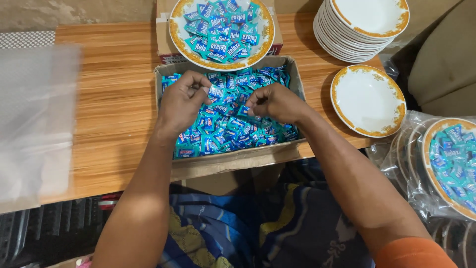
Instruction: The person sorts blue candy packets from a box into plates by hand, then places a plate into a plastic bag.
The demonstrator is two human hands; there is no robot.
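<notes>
Left hand point(181, 101) and right hand point(274, 101) pinching candy wrappers point(233, 126), cardboard box point(238, 158).

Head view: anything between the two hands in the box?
Only loose blue candy sachets in the cardboard box lie between left hand and right hand; the hands do not touch.

Left hand point(181, 101) – right hand point(275, 101) – fingers curled

A home packing spot: low wooden table point(109, 99), stacked plates point(357, 30), a box of wrapped candies point(233, 124).
</notes>
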